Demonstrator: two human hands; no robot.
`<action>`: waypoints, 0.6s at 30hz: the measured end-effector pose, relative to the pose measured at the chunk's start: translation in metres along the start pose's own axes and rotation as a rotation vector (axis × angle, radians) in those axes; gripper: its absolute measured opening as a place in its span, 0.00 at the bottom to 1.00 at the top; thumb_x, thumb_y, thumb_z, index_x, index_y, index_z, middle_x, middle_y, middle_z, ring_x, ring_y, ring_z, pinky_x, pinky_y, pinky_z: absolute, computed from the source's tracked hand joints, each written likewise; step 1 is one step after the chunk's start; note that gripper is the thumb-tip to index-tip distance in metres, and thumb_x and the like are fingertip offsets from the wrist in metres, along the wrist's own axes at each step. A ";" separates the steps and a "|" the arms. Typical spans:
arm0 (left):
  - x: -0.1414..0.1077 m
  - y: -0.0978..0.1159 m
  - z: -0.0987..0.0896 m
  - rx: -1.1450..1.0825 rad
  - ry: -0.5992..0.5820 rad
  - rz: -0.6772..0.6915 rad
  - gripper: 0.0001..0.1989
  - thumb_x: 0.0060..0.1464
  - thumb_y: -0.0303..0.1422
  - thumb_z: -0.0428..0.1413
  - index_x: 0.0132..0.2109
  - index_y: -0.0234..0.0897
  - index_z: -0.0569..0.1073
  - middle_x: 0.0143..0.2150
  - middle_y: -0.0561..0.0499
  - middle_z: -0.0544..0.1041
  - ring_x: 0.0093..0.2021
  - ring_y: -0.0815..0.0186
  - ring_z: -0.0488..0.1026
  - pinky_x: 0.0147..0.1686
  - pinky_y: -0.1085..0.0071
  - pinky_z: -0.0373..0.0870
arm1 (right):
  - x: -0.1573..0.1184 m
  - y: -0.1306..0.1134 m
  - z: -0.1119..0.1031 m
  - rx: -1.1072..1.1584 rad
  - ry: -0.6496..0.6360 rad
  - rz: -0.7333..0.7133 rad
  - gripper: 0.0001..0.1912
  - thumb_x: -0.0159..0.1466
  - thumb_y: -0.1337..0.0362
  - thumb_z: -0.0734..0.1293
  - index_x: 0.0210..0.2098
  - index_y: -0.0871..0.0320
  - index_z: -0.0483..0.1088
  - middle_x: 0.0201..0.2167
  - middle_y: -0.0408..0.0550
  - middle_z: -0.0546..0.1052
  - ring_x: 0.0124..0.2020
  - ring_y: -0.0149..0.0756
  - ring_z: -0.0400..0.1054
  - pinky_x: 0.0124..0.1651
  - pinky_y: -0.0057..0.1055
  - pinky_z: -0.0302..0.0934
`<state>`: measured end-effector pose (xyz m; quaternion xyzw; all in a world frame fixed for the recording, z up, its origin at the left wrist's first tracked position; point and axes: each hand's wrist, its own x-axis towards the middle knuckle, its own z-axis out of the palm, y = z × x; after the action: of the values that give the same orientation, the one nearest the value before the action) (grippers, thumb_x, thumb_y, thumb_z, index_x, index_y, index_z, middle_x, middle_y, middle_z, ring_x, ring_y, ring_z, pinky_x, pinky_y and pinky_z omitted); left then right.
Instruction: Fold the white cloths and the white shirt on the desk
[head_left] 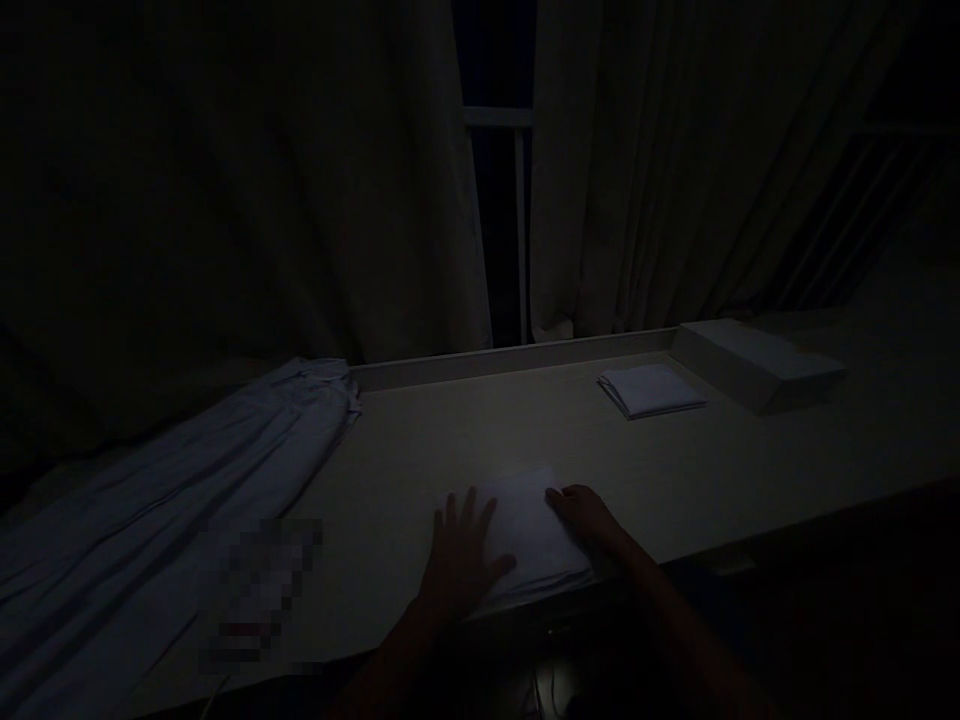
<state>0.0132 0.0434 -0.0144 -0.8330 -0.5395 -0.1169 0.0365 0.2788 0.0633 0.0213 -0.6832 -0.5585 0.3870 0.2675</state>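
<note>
Darkness dims the surface [420, 430], where a folded white cloth [531, 530] lies between the left hand [459, 557], its grip spread flat at the cloth's left side, and the right hand [590, 516], curled at the cloth's right edge, pinching or merely resting I cannot tell. Smoothing the folds seems the step in hand, so the next move calls for keeping the layers aligned. Beyond the cloth and rightward sits another folded piece [652, 390]; well left of it spreads rumpled fabric [255, 450].
</note>
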 end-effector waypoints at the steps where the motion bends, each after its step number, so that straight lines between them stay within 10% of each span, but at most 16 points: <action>1: 0.000 0.000 0.000 0.000 -0.002 -0.001 0.46 0.50 0.61 0.49 0.70 0.50 0.46 0.74 0.47 0.40 0.71 0.38 0.34 0.63 0.38 0.39 | 0.007 -0.003 -0.001 0.022 -0.012 0.011 0.22 0.62 0.49 0.64 0.24 0.62 0.71 0.25 0.52 0.76 0.27 0.34 0.68 0.27 0.27 0.52; 13: 0.001 0.001 -0.002 -0.007 -0.005 0.021 0.45 0.51 0.62 0.47 0.70 0.49 0.47 0.74 0.48 0.40 0.71 0.39 0.33 0.64 0.38 0.38 | 0.032 0.004 0.001 0.031 0.051 0.103 0.15 0.56 0.62 0.71 0.18 0.60 0.66 0.23 0.48 0.73 0.25 0.31 0.63 0.26 0.26 0.50; 18: 0.001 0.000 0.000 0.000 -0.004 0.022 0.46 0.50 0.62 0.49 0.70 0.49 0.48 0.74 0.47 0.41 0.71 0.39 0.33 0.63 0.38 0.38 | 0.036 -0.005 -0.005 0.025 -0.018 0.111 0.22 0.61 0.50 0.66 0.21 0.62 0.70 0.21 0.50 0.73 0.23 0.33 0.64 0.26 0.29 0.52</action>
<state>0.0138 0.0438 -0.0144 -0.8391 -0.5305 -0.1150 0.0368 0.2829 0.1003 0.0202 -0.7061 -0.5173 0.4144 0.2492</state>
